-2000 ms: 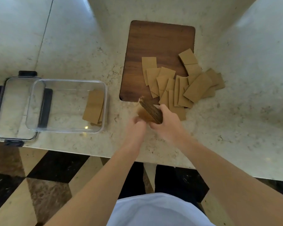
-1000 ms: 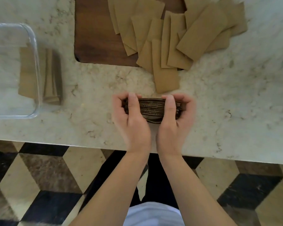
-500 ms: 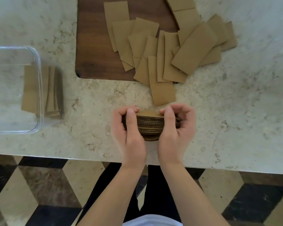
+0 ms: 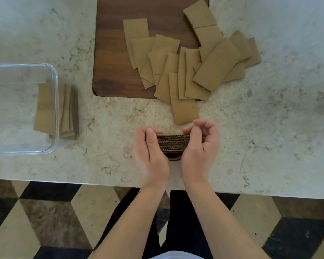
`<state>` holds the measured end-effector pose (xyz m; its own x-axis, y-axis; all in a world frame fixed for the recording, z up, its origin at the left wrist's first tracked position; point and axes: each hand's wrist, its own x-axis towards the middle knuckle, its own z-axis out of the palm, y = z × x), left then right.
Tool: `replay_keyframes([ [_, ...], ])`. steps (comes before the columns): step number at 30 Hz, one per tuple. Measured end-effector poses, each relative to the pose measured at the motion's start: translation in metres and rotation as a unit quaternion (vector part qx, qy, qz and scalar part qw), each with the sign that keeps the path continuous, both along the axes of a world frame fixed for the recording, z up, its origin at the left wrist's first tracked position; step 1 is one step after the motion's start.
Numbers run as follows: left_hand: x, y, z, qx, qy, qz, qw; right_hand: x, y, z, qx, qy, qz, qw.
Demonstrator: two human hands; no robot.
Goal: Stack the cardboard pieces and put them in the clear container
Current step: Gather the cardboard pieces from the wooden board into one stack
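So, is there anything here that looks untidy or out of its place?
Yes. The loose cardboard pieces lie fanned at mixed angles, and several hang off the wooden board onto the counter. The stack between the left hand and right hand looks even.

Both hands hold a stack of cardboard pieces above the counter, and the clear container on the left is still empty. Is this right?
Not quite. The head view shows the clear container already holds some cardboard pieces at its right end. The rest is right: the left hand and right hand hold the stack above the counter.
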<state>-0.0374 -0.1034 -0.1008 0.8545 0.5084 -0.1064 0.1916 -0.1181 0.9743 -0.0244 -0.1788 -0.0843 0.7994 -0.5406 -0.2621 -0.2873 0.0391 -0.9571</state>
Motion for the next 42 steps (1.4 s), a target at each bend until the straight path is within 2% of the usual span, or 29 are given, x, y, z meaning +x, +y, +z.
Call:
replay_keyframes([
  [2,0.002,-0.002,0.002,-0.007,0.009,0.015,1.000,-0.007,-0.011,0.000,-0.015,-0.035,0.068,0.997],
  [5,0.002,-0.006,0.003,-0.033,0.017,0.044,0.998,-0.024,-0.026,-0.006,-0.129,-0.084,0.174,0.973],
  [7,0.003,-0.011,0.006,-0.039,0.026,0.077,0.996,-0.030,-0.023,-0.007,-0.152,-0.074,0.158,0.973],
  [10,0.005,-0.018,0.012,-0.106,0.012,0.125,0.986,-0.021,-0.011,-0.006,-0.132,-0.031,0.079,0.988],
  [12,0.003,-0.017,0.012,-0.103,-0.011,0.103,0.989,-0.016,-0.008,-0.010,-0.113,-0.019,0.045,0.992],
  [16,-0.004,-0.014,0.005,-0.074,-0.029,0.046,0.996,-0.020,-0.014,-0.013,-0.114,-0.048,0.085,0.989],
  [20,0.001,-0.014,0.002,-0.024,-0.030,0.041,0.998,-0.009,-0.030,-0.001,-0.102,0.005,0.154,0.983],
  [23,0.000,-0.013,0.001,-0.004,-0.025,0.037,0.999,0.017,-0.049,0.014,-0.122,0.047,0.153,0.980],
  [27,-0.003,-0.012,-0.001,0.000,-0.011,0.026,1.000,0.077,-0.066,0.024,-0.301,0.090,0.139,0.939],
  [31,-0.002,-0.013,0.000,-0.014,0.010,0.025,1.000,0.136,-0.060,0.019,-0.354,0.219,0.176,0.892],
  [33,-0.001,-0.013,0.000,-0.005,0.015,0.025,1.000,0.147,-0.049,0.013,-0.399,0.244,0.213,0.858],
  [35,0.000,-0.012,0.000,0.005,0.013,0.023,1.000,0.150,-0.040,0.008,-0.431,0.232,0.243,0.837],
  [39,0.001,-0.011,0.001,0.005,0.028,0.018,0.999,0.146,-0.037,0.005,-0.458,0.175,0.279,0.826],
  [42,0.001,-0.010,0.000,0.006,0.033,0.014,0.999,0.144,-0.049,0.011,-0.461,0.169,0.330,0.806],
])
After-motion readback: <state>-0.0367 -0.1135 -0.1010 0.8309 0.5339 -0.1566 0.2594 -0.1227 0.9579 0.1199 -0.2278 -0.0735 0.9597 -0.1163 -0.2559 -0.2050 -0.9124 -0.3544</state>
